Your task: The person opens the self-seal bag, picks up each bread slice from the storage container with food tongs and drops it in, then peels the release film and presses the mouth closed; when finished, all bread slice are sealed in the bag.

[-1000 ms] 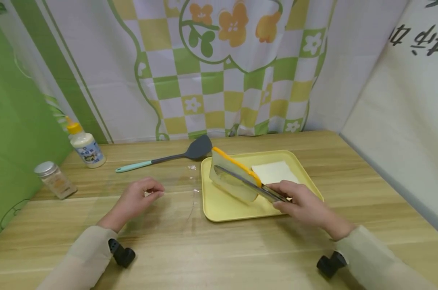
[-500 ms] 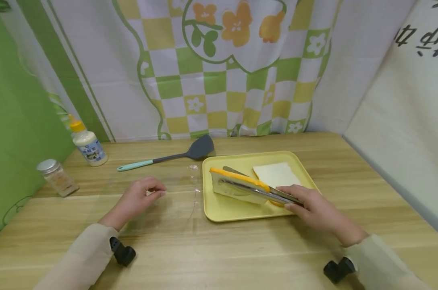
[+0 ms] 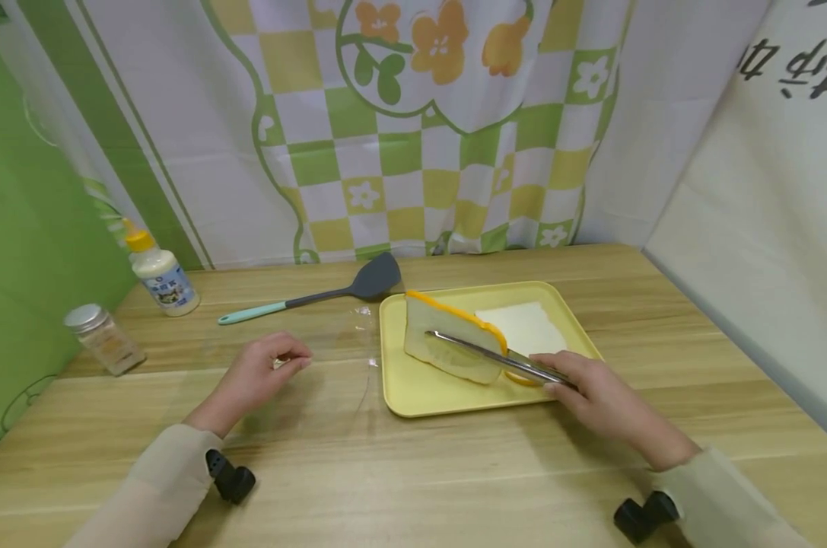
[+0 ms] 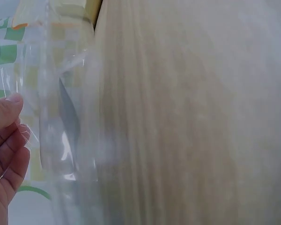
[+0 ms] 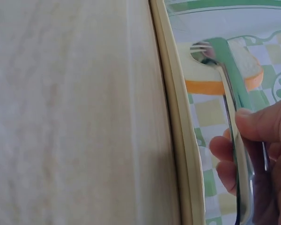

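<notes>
My right hand (image 3: 594, 399) grips metal tongs (image 3: 478, 352) by their arms. Between the tongs a slice of bread (image 3: 430, 316) with an orange crust stands tilted over the left part of the yellow tray (image 3: 413, 394). Another bread slice (image 3: 529, 327) lies flat at the tray's right. In the right wrist view, thumb and fingers wrap the tongs (image 5: 232, 98), whose tip overlaps the bread (image 5: 206, 86). My left hand (image 3: 265, 373), left of the tray, pinches a clear plastic bag (image 4: 68, 145) between thumb and fingers; the bag spreads toward the tray, its outline faint.
A spatula (image 3: 375, 278) with a mint handle lies behind the bag, its head near the tray's back left corner. At the far left are a squeeze bottle (image 3: 168, 281) with a yellow cap and a spice jar (image 3: 105, 340). A patterned curtain (image 3: 399, 160) hangs behind the wooden table (image 3: 427, 487).
The held bread slice turned its crust edge down toward me, then tilted back to show its broad face. My right hand has shifted slightly right and nearer; the left hand stays put.
</notes>
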Action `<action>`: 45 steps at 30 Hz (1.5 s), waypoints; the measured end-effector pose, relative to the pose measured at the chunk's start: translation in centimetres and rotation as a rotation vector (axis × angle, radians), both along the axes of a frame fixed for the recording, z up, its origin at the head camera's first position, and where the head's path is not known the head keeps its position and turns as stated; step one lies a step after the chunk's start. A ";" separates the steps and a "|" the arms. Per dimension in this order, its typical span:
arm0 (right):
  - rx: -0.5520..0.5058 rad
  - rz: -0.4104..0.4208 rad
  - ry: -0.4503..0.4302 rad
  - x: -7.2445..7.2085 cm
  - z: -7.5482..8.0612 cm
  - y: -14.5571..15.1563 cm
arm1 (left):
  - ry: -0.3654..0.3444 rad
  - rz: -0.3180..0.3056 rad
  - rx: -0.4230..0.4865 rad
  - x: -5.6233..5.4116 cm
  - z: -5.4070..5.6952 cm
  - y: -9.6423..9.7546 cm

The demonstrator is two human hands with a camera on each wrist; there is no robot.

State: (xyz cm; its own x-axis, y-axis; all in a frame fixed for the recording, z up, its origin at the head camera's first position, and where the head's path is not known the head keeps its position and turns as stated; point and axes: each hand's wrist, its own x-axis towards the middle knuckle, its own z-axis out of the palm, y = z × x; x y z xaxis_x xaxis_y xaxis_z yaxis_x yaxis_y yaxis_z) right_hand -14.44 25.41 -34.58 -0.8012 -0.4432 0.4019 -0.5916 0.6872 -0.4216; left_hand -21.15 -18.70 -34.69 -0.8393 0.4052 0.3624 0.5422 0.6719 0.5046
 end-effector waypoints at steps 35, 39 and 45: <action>-0.426 0.290 -1.011 -0.8 3.2 -4.7 | 0.125 -0.188 0.009 0.4 0.4 0.5; -0.405 0.282 -1.035 -1.1 2.8 -5.6 | 0.121 -0.186 0.022 0.5 0.2 0.7; -0.410 0.223 -1.083 -1.5 2.3 -6.9 | 0.142 -0.189 0.032 0.6 -0.1 1.1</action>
